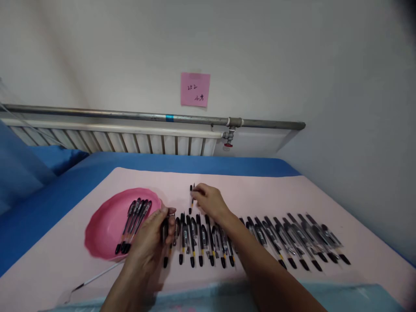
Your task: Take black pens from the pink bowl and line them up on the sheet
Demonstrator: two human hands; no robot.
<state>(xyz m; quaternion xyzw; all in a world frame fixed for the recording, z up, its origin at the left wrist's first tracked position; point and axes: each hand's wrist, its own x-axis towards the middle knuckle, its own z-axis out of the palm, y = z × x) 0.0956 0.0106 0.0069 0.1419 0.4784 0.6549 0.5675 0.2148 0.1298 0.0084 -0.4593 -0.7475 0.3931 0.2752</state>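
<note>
My right hand is closed in a pinch on a thin, dark-tipped pen refill, above the row of pen parts. Just left of its fingertips lies a clear pen barrel with black ends. My left hand curls closed between the pink bowl and the row; a dark object shows among its fingers, mostly hidden. Below my hands, several clear pen barrels with black ends lie side by side, with black clip caps and small springs among them. My right forearm covers part of the row.
At left, a pink scalloped bowl holds several assembled black pens. A thin white stick with a hooked end lies in front of it. More pen parts stretch right. A radiator and pipe run behind the table.
</note>
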